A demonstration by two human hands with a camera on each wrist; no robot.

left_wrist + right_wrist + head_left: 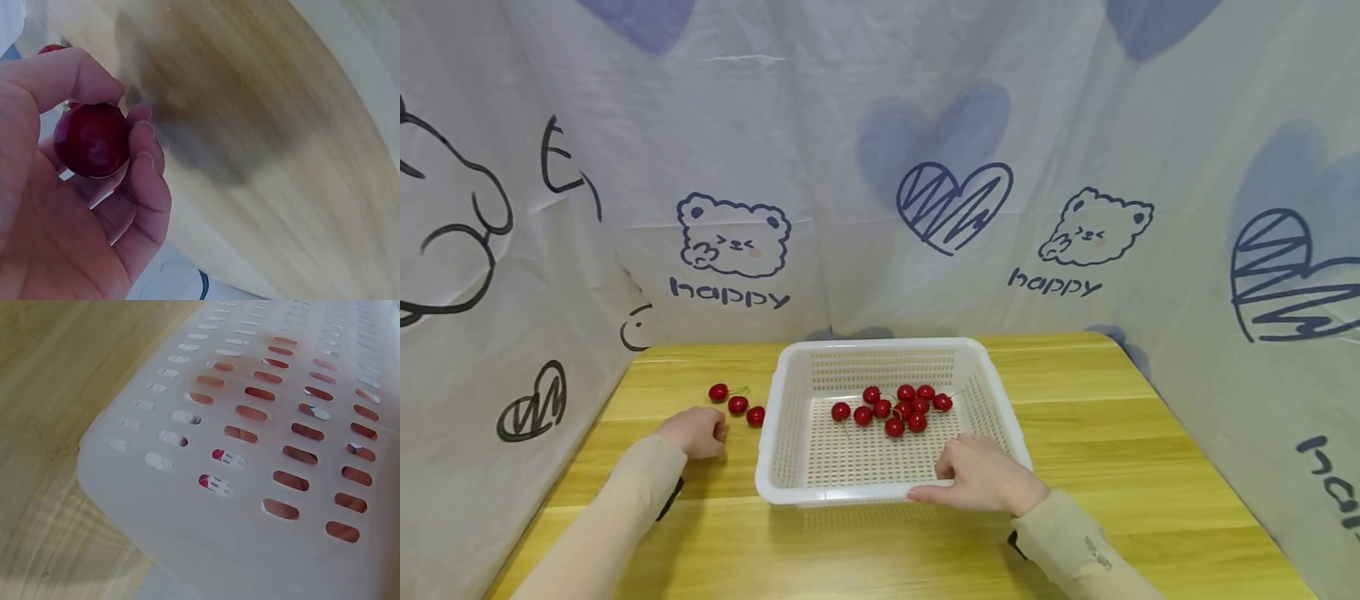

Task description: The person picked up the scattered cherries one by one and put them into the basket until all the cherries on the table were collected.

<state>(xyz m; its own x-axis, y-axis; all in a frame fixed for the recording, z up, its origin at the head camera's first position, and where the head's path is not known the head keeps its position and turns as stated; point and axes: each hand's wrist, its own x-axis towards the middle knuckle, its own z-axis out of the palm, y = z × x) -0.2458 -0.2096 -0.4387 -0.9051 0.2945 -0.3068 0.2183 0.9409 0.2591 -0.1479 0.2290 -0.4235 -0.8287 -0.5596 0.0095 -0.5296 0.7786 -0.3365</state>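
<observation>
In the left wrist view, a dark red cherry (92, 140) is pinched between the thumb and fingertips of my left hand (69, 206). The head view puts that left hand (694, 432) left of the basket, just above the table, with its cherry hidden. My right hand (981, 473) grips the near rim of a white plastic basket (842, 493), thumb outside and fingers inside. Several red cherries (882, 408) with thin stems lie on the basket floor. Through the slotted basket wall (237, 481) in the right wrist view, parts of the right fingers show.
Three more cherries, one of them a cherry (738, 405) in the middle, lie on the wooden table (1090, 433) between the left hand and the basket. A patterned cloth (842, 192) hangs behind the table and along both sides.
</observation>
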